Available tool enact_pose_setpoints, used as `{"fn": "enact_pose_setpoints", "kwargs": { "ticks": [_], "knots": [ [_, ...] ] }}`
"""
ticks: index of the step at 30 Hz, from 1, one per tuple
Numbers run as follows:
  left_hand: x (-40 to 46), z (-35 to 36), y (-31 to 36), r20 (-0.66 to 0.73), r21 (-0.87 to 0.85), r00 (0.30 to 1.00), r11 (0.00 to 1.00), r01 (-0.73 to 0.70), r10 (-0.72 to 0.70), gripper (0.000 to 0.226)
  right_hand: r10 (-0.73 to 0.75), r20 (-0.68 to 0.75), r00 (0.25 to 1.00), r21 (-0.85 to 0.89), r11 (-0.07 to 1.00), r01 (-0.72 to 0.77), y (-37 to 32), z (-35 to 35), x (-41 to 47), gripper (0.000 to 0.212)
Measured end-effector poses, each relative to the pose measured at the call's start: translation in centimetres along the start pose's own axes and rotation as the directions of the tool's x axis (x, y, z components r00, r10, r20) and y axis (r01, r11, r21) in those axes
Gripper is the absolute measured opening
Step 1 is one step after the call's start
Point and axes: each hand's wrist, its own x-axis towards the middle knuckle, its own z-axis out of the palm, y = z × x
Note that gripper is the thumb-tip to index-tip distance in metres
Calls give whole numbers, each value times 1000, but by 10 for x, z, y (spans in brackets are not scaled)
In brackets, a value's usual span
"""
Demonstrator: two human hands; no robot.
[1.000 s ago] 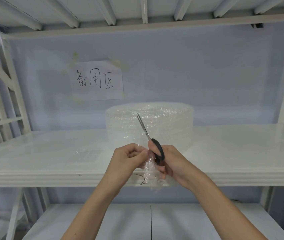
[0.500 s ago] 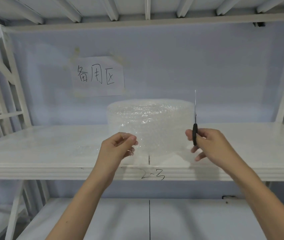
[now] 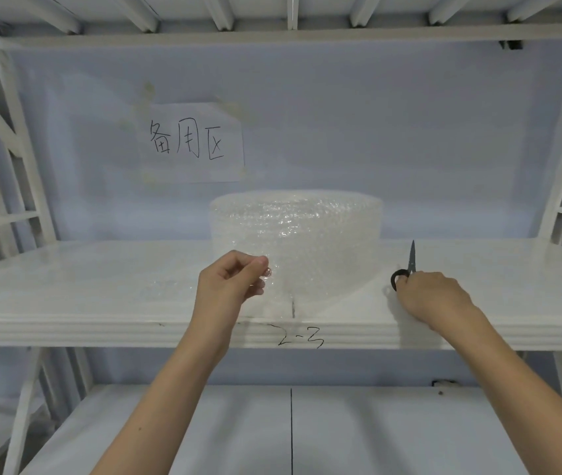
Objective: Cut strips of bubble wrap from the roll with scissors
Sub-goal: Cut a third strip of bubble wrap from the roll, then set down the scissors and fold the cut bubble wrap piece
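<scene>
Clear bubble wrap roll (image 3: 296,248) stands on the white shelf (image 3: 101,286). Left hand (image 3: 230,284) pinches its loose sheet between thumb and fingers. Right hand (image 3: 432,299), well right of the roll, grips black-handled scissors (image 3: 406,269), blades upward.

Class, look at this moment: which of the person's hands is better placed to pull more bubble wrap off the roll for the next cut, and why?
The left hand. It is at the front of the bubble wrap roll, fingers pinched at the clear wrap. The right hand is off to the side, holding the scissors on the shelf.
</scene>
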Motion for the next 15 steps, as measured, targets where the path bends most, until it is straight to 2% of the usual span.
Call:
{"fn": "enact_pose_setpoints", "kwargs": {
  "ticks": [6,8,10,11,13,15],
  "knots": [
    [1,-8,1,-7,27,1000,999,-19,19,22,-9,-37,999,-102,995,5,-12,13,10,43],
    [1,-11,1,-7,47,1000,999,-27,27,21,-32,-144,989,-164,986,8,-12,19,11,39],
    [1,-15,1,-11,60,999,998,-32,32,21,-118,-321,940,-199,979,55,-16,22,6,32],
    [2,-17,0,-13,61,999,998,-33,34,21,-180,-405,896,-179,977,115,-20,22,0,29],
    [3,-20,0,-10,60,999,997,-39,39,21,-305,-544,782,-39,940,340,-34,20,-18,24],
    [4,-23,-1,-1,70,999,996,-47,47,22,-413,-604,682,141,786,602,-54,15,-45,23]
  ]
}}
